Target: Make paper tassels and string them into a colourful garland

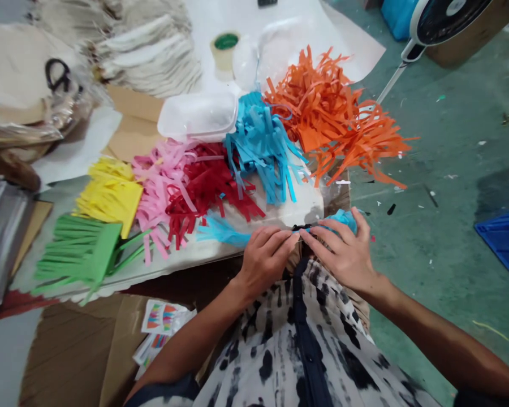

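At the front edge of the table, my left hand (267,257) and my right hand (343,254) come together on a light blue fringed tassel strip (224,230). Both hands' fingers are closed on it, fingertips nearly meeting. The fringe spreads out left of my left hand, and more blue shows beyond my right fingers. A small black piece lies between the fingertips; its kind cannot be made out. Just beyond are fringed piles in blue (263,147), dark red (212,186), pink (165,175), yellow (108,192), green (76,249) and orange (322,113).
A clear plastic tray (197,116) and a tape roll (224,51) stand behind the fringes. Stacked off-white cloth (152,56) fills the back left. Below the table is a cardboard box (76,350) with printed cards (165,316). A fan (445,22) and blue crate (504,243) are at right.
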The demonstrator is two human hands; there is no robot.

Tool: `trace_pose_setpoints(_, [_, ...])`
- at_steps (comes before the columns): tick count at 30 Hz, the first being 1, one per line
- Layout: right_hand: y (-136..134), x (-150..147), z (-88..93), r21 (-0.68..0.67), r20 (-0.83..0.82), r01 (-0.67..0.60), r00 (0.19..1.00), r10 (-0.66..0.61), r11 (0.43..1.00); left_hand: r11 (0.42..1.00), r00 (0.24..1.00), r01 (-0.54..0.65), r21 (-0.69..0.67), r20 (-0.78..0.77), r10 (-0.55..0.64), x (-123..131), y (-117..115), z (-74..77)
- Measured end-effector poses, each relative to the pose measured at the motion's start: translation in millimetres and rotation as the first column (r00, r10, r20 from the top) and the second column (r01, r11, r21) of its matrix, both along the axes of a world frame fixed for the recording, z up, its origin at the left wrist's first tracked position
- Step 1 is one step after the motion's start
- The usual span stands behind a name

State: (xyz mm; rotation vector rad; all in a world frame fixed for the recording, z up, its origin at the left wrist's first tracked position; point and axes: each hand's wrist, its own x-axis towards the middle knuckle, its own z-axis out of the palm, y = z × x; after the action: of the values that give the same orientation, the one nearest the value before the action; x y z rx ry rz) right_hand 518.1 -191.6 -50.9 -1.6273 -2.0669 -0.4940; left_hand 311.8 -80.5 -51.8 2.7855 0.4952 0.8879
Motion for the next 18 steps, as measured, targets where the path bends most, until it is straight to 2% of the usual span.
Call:
trace_pose_setpoints(2, [1, 0, -0.8, 0.031, -0.013, -0.02, 1.0, 0.021, 0.999, 0.999, 1.0, -0.026, 0.024, 0.018, 0.026, -3, -2, -6.7])
trace_pose_setpoints(5, [1, 2, 2.5, 0.005, -0.017, -0.026, 1.0, 0.027, 1.0, 0.997, 0.998, -0.048, 0.065, 0.043, 0.045, -5, -5, -9.8])
trace_pose_setpoints(13, [9, -2, 22.4, -0.022, 0.098, -0.052, 0.994, 0.054, 0.998, 0.985, 0.995, -0.099, 0.14, -0.011, 0.101, -1, -3, 4.2])
trace_pose_setpoints(16, [12, -2, 24.7, -0.035, 0.126, -0.087, 0.988, 0.091, 0.996, 0.994, 0.995, -0.083, 0.073, -0.043, 0.086, 3, -3, 11.8])
trace_pose_setpoints(18, [12, 0, 26.6, -0.02, 0.129, -0.117, 0.985, 0.118, 0.993, 0.993, 0.997, -0.077, -0.088, -0.03, 0.074, 6, -3, 19.7])
